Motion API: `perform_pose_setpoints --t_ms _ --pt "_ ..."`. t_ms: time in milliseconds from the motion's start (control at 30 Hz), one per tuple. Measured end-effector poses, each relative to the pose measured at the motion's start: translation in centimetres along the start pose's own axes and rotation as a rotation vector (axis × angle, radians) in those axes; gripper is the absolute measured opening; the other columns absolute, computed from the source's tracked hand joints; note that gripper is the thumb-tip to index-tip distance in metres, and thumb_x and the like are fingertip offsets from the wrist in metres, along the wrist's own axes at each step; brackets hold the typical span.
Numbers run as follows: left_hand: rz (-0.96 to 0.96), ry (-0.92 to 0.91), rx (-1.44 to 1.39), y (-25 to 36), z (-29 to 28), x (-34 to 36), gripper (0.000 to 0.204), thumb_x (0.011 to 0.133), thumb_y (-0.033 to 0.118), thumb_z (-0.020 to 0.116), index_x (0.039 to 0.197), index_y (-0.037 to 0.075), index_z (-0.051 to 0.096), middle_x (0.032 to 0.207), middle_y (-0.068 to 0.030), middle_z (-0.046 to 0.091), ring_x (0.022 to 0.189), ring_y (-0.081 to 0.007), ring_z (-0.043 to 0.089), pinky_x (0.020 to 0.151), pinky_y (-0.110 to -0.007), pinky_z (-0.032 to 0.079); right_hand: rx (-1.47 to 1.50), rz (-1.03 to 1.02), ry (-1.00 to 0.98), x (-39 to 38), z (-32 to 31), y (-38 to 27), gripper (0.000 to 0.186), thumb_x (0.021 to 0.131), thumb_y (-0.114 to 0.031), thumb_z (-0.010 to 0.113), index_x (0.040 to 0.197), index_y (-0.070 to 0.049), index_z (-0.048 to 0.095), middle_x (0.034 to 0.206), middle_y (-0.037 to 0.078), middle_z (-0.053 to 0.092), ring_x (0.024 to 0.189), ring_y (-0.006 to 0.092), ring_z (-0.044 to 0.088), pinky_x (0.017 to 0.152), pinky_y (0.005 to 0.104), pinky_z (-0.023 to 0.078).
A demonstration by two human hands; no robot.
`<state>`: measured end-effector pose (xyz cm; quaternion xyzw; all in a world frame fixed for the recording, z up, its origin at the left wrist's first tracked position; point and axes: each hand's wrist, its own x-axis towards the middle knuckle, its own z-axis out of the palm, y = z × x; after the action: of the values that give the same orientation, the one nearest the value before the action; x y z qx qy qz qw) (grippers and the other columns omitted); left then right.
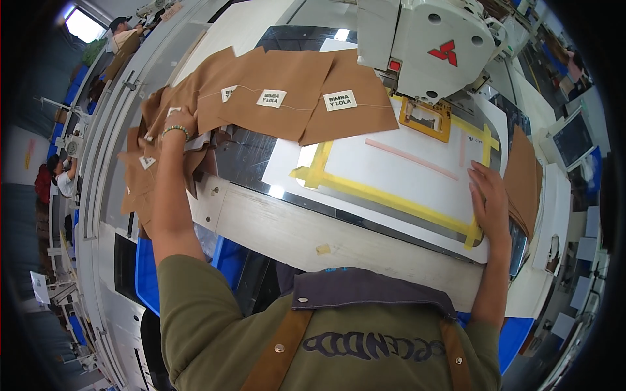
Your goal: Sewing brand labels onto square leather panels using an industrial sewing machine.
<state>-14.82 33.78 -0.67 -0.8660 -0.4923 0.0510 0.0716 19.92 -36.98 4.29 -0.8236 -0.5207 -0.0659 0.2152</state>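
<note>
1. Brown flat fabric pieces with small white sewn-on labels (297, 98) lie fanned out at the far left of the bench (293, 228), chained one to the next by a thin thread.
2. Left hand (175, 127), beaded bracelet at the wrist, is on the left end of that chain; fingers curled closed on the brown pieces, over a loose heap of brown labelled pieces (140, 179) hanging off the bench's left edge.
3. Right hand (489, 199) lies flat on the near right edge of the white flat template plate with yellow tape border (391, 169); fingers stretched open, pressing down, gripping nothing.
4. White industrial sewing machine head (430, 45) stands at the far centre-right, with an orange rectangular clamp frame (425, 118) below it on the plate's far edge.
5. Stack of plain brown fabric pieces (523, 179) sits just right of the right hand, no labels showing on it.
6. Progress, judged: several pieces already labelled and lying left of the machine; plate looks bare, no piece under the clamp; right stack looks unsewn, so a good share seems left.
7. Rest: small grey screen (572, 140) far right; other people far left in the background; person wears an olive shirt and a grey apron with brown straps.
</note>
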Motion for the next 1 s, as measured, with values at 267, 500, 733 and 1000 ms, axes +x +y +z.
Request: perform_pose_setpoints --t_ms 267,500,733,1000 --pt "-0.231 -0.478 0.129 -8.8 -4.2 -2.0 0.071 0.1 0.061 0.064 0.138 0.002 0.071 0.135 -0.0268 0.072 0.122 -0.0427 0.071 0.102 -0.051 0.057 -0.011 -0.013 -0.004 0.6 0.4 0.1 0.031 0.098 -0.006 0.067 0.128 0.0 0.071 0.141 0.013 0.068 0.128 0.0352 0.061 0.111 0.0449 0.048" --pt "0.207 0.17 -0.014 10.7 -11.0 -5.3 0.061 0.107 0.057 0.056 0.136 0.006 0.072 0.139 -0.0207 0.071 0.129 -0.0404 0.067 0.106 -0.049 0.054 -0.027 0.019 -0.031 -0.3 0.5 1.4 0.034 0.1 -0.011 0.066 0.132 -0.002 0.071 0.146 0.01 0.065 0.131 0.0335 0.058 0.113 0.0461 0.047" --pt "0.858 0.228 -0.491 24.2 -2.7 -5.2 0.064 0.112 0.045 0.054 0.165 0.011 0.045 0.172 -0.0239 0.037 0.158 -0.0399 0.034 0.13 -0.047 0.026 -0.006 -0.043 0.048 -0.9 2.5 3.3 0.031 0.101 -0.015 0.068 0.131 -0.008 0.074 0.145 0.006 0.066 0.131 0.0299 0.059 0.114 0.0446 0.046" --pt "0.774 0.272 -0.232 20.5 0.8 1.9 0.073 0.112 0.06 0.039 0.17 0.015 0.036 0.176 -0.0111 0.034 0.162 -0.0335 0.03 0.13 -0.052 0.023 -0.017 -0.045 0.065 -1.8 2.3 3.9 0.027 0.103 -0.02 0.068 0.127 -0.01 0.076 0.143 0.007 0.067 0.134 0.0242 0.059 0.111 0.041 0.046"
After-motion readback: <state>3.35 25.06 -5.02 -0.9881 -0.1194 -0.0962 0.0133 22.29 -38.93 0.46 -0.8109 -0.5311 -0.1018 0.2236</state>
